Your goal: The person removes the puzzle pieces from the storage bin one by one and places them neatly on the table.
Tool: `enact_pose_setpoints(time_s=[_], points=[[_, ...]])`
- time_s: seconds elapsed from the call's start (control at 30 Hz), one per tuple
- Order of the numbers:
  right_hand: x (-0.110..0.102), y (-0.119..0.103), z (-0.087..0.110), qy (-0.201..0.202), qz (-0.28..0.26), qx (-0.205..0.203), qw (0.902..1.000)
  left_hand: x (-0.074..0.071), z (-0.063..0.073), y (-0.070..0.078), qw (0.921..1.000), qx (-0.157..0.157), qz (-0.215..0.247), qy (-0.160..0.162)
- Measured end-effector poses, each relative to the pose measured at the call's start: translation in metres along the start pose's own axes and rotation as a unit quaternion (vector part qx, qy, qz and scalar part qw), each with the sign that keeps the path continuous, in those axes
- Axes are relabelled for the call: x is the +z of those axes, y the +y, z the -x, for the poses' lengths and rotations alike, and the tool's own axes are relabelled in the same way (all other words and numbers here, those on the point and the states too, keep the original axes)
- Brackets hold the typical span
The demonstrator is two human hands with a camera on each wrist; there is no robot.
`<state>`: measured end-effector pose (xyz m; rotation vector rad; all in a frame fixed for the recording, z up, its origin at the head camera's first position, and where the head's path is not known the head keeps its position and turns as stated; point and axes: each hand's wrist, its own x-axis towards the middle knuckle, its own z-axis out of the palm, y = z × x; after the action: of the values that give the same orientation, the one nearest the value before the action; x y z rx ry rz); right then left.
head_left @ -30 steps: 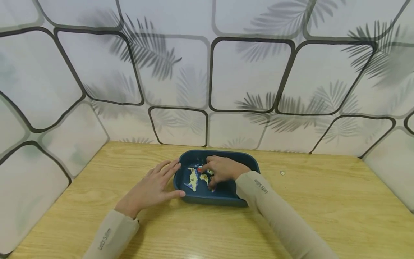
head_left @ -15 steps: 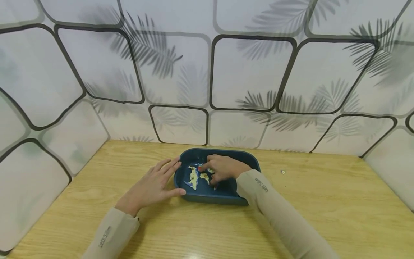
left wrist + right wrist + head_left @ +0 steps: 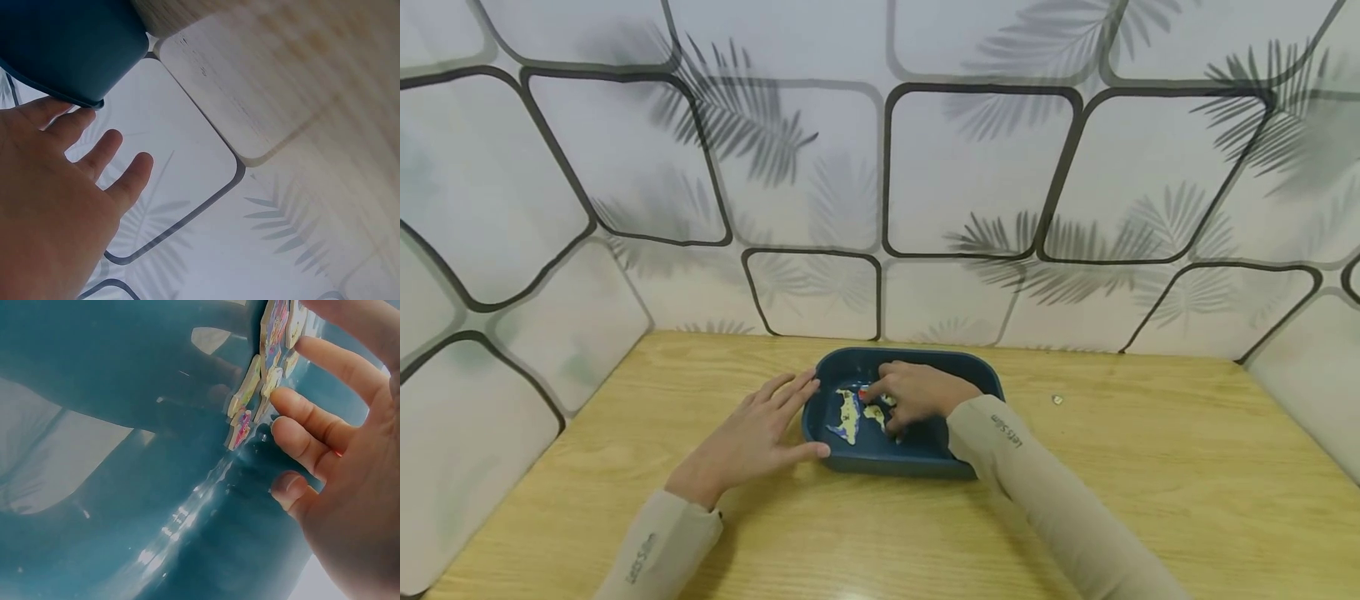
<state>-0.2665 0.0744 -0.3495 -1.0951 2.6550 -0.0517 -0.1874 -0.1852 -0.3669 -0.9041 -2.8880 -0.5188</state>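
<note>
A dark blue basin (image 3: 895,465) holds several flat, colourful pieces with pale edges. The largest visible piece (image 3: 847,417), cream with a blue border, lies toward the basin's left end. A smaller cream piece (image 3: 874,412) and a red piece (image 3: 862,392) are beside it, close to the right hand. The right hand (image 3: 921,392) reaches into the basin; its fingertips touch the cluster of pieces (image 3: 275,337) in the right wrist view. The left hand (image 3: 752,437) is spread at the basin's left end, fingertips and thumb at the rim. Part of the cluster is hidden under the right hand.
The basin stands on a wood-grain table (image 3: 1150,467), near the back wall (image 3: 820,292) with its leaf and rounded-frame pattern. A small shiny bit (image 3: 1057,399) lies on the table right of the basin.
Both hands stay almost where they were. The right fingers shift only slightly over the pieces; the view itself tilts a little.
</note>
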Motion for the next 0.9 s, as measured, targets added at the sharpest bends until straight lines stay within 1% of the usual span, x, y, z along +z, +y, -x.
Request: enact_pose_setpoints(time_s=[0.13,0.33,0.5,0.63,0.73,0.9], points=[[0.0,0.0,-0.001,-0.001,0.007,-0.003,1.0,-0.001,0.001,0.001,1.0,0.001,0.0,0.004],[-0.001,0.0,-0.002,0.003,0.011,-0.019,0.9998,-0.001,0.001,0.001,1.0,0.0,0.004,0.005],[-0.003,0.001,0.001,0.022,-0.023,-0.034,0.9989,0.001,0.0,0.002,0.9999,-0.002,0.01,0.001],[-0.009,0.002,0.007,0.035,-0.067,-0.043,0.9962,0.002,-0.001,0.003,1.0,0.001,0.008,0.0],[-0.015,0.005,0.011,0.039,-0.089,-0.052,0.9939,0.001,-0.002,0.003,1.0,0.001,0.005,0.001],[-0.024,0.01,0.018,0.04,-0.097,-0.057,0.9928,0.001,0.0,0.001,1.0,-0.001,0.001,0.004]])
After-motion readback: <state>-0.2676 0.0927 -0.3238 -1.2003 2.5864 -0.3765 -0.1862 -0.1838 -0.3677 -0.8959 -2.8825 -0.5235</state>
